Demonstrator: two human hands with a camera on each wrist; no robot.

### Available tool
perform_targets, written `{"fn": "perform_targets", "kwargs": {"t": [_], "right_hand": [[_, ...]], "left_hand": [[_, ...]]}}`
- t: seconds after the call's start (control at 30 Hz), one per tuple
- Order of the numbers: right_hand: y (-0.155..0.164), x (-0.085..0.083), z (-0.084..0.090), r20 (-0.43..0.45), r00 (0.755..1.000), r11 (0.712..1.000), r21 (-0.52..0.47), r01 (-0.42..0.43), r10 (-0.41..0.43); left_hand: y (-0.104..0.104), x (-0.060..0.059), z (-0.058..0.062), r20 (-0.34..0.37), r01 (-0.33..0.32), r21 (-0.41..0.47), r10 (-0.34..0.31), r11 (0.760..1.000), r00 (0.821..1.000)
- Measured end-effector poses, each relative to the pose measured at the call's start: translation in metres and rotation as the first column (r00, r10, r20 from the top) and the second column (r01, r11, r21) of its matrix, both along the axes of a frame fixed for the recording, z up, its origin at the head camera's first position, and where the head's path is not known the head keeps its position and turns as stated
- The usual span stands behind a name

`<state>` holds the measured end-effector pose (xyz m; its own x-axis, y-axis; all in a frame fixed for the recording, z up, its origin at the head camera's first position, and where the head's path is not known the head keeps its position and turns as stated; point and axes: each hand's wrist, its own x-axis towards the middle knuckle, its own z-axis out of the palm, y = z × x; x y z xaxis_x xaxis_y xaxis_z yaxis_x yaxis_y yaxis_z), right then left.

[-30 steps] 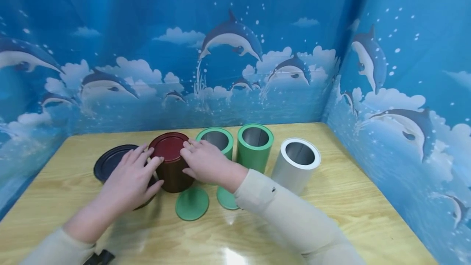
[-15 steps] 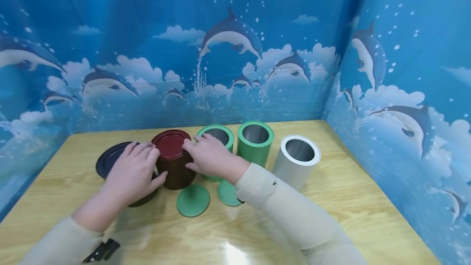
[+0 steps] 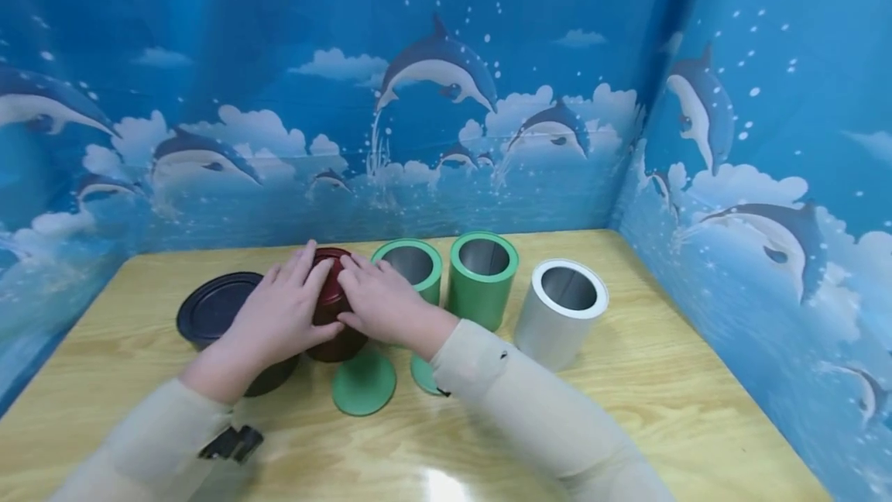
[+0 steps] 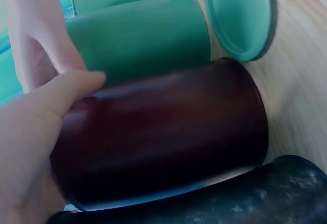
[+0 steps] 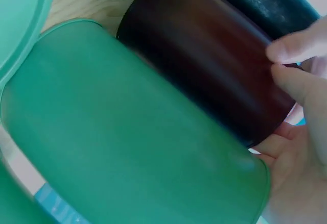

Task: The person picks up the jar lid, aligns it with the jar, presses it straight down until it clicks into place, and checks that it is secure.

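A dark red canister (image 3: pixel 337 347) with a red lid (image 3: pixel 332 273) stands upright on the table. My left hand (image 3: pixel 289 308) lies over the left side of its top, fingers across the lid, thumb against the upper wall. From the other side my right hand (image 3: pixel 383 297) holds the rim, its thumb on the wall near the top. The thumbs nearly meet at the front in the right wrist view, where the canister body (image 5: pixel 204 55) shows. Fingers hide much of the lid, which appears to sit on the canister. Two green lids (image 3: pixel 364 383) lie in front.
A black lidded canister (image 3: pixel 216 308) stands close on the left, partly behind my left forearm. To the right are two uncovered green canisters (image 3: pixel 481 300) and an uncovered white canister (image 3: pixel 550 331). A dolphin-printed curtain (image 3: pixel 446 200) encloses the wooden table (image 3: pixel 669 409).
My left hand has moved right, from beside the red canister's rim onto its lid, closer to my right hand. The right hand has stayed at the rim, with its fingers shifting slightly.
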<state>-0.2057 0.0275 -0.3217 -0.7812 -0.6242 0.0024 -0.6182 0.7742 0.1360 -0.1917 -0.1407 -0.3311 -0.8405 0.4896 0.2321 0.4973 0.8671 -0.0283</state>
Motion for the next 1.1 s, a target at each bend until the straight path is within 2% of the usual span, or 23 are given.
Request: {"fn": "perform_targets", "kwargs": {"t": [0.1, 0.27, 0.4, 0.6, 0.77, 0.97, 1.1], "right_hand": [[-0.003, 0.003, 0.001, 0.002, 1.000, 0.999, 0.048, -0.007, 0.007], [-0.003, 0.007, 0.003, -0.056, 0.998, 0.991, 0.131, -0.014, 0.021], [-0.002, 0.005, 0.005, -0.067, 0.997, 0.990, 0.137, -0.027, 0.037], [-0.003, 0.002, 0.008, 0.003, 1.000, 0.991, 0.129, -0.020, 0.019], [-0.004, 0.002, 0.007, 0.028, 1.000, 0.993, 0.120, -0.001, -0.003], [-0.004, 0.000, 0.004, 0.047, 0.999, 0.995, 0.101, 0.003, -0.008], [0.004, 0.001, 0.002, 0.027, 1.000, 0.995, 0.103, -0.009, 0.006]], "left_hand": [[0.002, 0.000, 0.004, 0.053, 0.018, -0.039, -0.016, 0.999, 0.998], [0.006, 0.000, 0.010, 0.083, 0.038, -0.054, -0.034, 0.998, 0.996], [0.010, 0.002, 0.013, 0.101, 0.008, -0.067, -0.001, 0.998, 0.995], [0.014, 0.019, 0.025, 0.149, -0.077, -0.158, 0.101, 0.984, 0.984], [0.012, 0.031, 0.027, 0.201, -0.045, -0.111, 0.066, 0.993, 0.977], [0.009, 0.035, 0.021, 0.176, -0.040, -0.083, 0.054, 0.996, 0.983], [0.010, 0.039, 0.018, 0.144, -0.049, -0.070, 0.058, 0.996, 0.988]]}}
